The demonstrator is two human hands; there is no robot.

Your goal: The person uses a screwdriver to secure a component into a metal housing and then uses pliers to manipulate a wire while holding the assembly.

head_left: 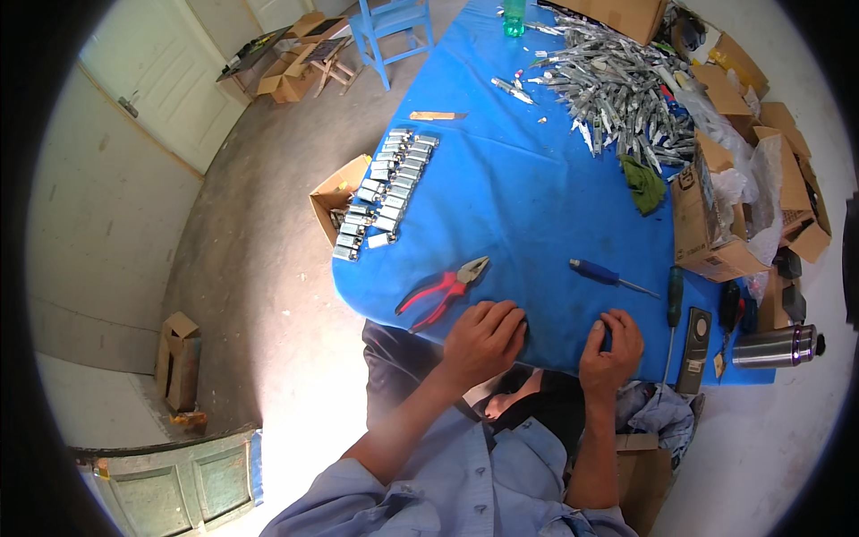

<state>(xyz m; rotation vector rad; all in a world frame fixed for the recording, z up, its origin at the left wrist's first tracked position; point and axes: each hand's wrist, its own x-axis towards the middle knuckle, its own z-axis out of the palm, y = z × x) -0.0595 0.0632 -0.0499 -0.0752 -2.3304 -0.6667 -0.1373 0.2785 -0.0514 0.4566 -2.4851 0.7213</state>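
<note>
The left hand (486, 340) and right hand (617, 351) rest curled at the near edge of the worktop (537, 215), whether grasping anything I cannot tell, and a leftward nudge could tip off the red-handled pliers (455, 288), whose handles lie by its near-left edge.

From here I see the table cover (537, 215) as smooth and rather matt, with soft wrinkles. The pliers (457, 285) have a metal head and glossy handles, plastic or rubber, I cannot say which. The screwdriver (594, 271) shows a plastic-looking blue handle and a metal shaft. The small blocks (394, 201) look of shiny metal, the flask (774, 346) of polished metal. The open carton (693, 219) is matt cardboard; the green rag (642, 183) is dull, creased cloth.
</note>
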